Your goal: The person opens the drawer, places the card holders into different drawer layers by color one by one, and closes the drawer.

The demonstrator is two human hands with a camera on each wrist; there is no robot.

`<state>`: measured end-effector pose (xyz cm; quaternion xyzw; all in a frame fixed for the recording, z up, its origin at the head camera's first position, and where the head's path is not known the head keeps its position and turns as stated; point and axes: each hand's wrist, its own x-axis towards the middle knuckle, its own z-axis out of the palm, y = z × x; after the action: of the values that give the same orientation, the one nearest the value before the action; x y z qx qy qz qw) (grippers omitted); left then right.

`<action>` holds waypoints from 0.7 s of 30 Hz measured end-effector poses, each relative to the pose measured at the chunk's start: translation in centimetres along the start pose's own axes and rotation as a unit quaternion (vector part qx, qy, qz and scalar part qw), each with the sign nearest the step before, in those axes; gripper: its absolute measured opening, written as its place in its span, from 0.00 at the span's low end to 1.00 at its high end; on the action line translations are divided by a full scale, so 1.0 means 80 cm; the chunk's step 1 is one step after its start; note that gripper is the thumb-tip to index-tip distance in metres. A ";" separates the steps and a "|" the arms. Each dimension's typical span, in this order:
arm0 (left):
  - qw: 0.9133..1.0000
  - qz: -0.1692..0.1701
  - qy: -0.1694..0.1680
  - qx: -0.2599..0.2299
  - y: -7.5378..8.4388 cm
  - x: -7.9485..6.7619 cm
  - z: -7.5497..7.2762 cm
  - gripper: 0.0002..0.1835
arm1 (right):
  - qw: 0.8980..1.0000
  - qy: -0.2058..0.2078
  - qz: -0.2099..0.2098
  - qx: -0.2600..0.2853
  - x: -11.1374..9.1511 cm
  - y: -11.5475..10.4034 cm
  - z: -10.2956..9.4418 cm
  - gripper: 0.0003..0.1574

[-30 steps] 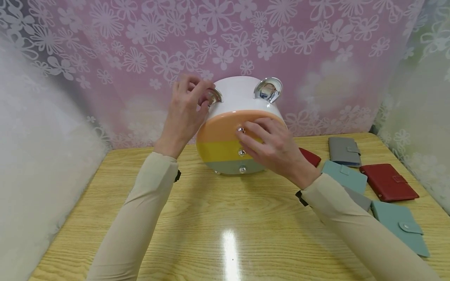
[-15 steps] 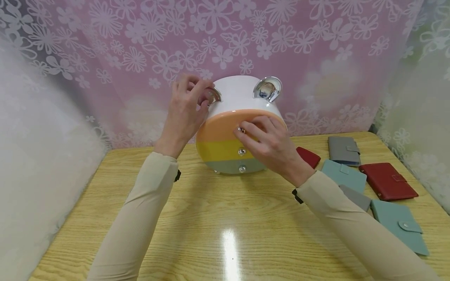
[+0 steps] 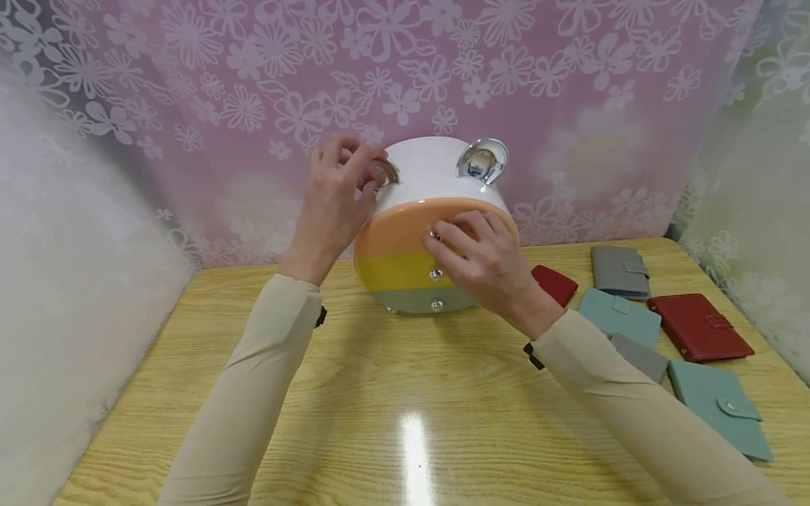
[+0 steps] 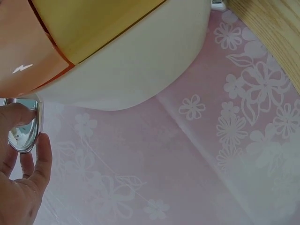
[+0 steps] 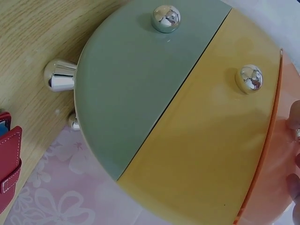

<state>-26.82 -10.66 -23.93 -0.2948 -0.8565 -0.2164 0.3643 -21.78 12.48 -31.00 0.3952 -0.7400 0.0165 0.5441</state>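
Observation:
A rounded white drawer box [image 3: 427, 167] with silver ears stands at the back of the table. Its front carries an orange drawer [image 3: 395, 228], a yellow drawer [image 3: 392, 270] and a green drawer [image 3: 405, 301], each with a silver knob. My left hand [image 3: 332, 197] grips the left ear [image 4: 29, 136], thumb on its face in the left wrist view. With thumb and fingertips, my right hand [image 3: 490, 263] pinches the top knob [image 3: 434, 235], which the fingers partly hide. In the right wrist view the orange drawer front [image 5: 269, 187] stands slightly proud of the yellow one.
Right of the box lie several snap-strap wallets: a grey one [image 3: 620, 273], a red one [image 3: 700, 327], a teal one [image 3: 620, 316] and another teal one [image 3: 721, 407] near the front. A floral pink curtain [image 3: 405, 63] hangs close behind the box.
The right hand has shifted slightly left and its fingers have closed round the top knob. My left hand stays on the ear, and the box has hardly moved.

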 end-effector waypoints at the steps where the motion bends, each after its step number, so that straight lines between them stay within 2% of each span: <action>1: 1.000 0.001 0.000 0.000 0.000 0.000 0.000 0.17 | 1.000 0.002 0.001 0.000 0.000 -0.001 0.000 0.15; 6: 1.000 -0.002 -0.001 0.003 0.000 0.000 0.001 0.17 | 1.000 0.010 0.011 0.004 -0.003 -0.004 0.000 0.15; 14: 1.000 -0.008 -0.003 0.002 0.001 0.000 0.001 0.18 | 0.999 0.015 0.035 0.010 -0.005 -0.010 0.001 0.21; 21: 1.000 0.001 0.004 0.000 0.000 0.000 0.002 0.17 | 0.997 0.046 0.044 0.032 -0.004 -0.017 0.006 0.12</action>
<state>-26.87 -10.54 -24.04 -0.2951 -0.8548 -0.2170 0.3676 -21.32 11.52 -32.04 0.3785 -0.7297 0.0819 0.5635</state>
